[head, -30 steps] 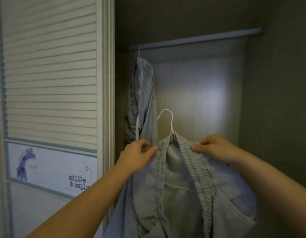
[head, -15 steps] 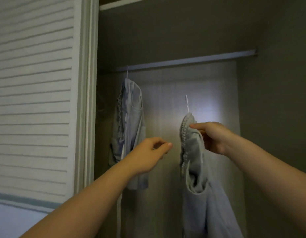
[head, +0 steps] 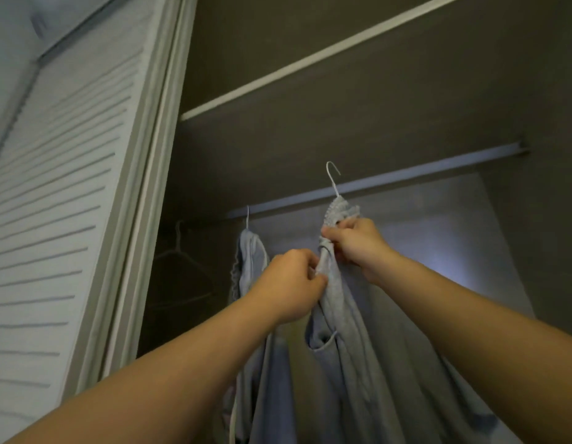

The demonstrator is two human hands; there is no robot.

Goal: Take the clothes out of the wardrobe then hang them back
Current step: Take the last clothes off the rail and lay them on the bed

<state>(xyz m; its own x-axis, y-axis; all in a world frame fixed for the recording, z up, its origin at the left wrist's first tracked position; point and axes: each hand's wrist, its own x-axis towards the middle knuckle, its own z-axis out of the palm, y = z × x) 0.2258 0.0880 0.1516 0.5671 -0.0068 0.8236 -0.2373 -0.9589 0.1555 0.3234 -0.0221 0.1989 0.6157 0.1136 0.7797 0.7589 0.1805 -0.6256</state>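
Observation:
A grey garment (head: 348, 347) with a gathered waistband hangs on a white wire hanger (head: 332, 177), raised in front of the wardrobe rail (head: 406, 177). The hook stands level with the rail; whether it touches the rail I cannot tell. My right hand (head: 358, 245) grips the bunched waistband just under the hook. My left hand (head: 291, 283) pinches the fabric a little lower on the left side. A second light blue garment (head: 249, 257) hangs on the rail to the left.
A white louvered door (head: 70, 187) stands at the left. An empty dark hanger (head: 182, 251) hangs in the far left corner of the rail. A shelf edge (head: 310, 59) runs above the rail. The right stretch of the rail carries nothing.
Both hands lifted the grey garment up to rail height. My left hand, free half a second ago, now pinches the fabric. The view tilted upward.

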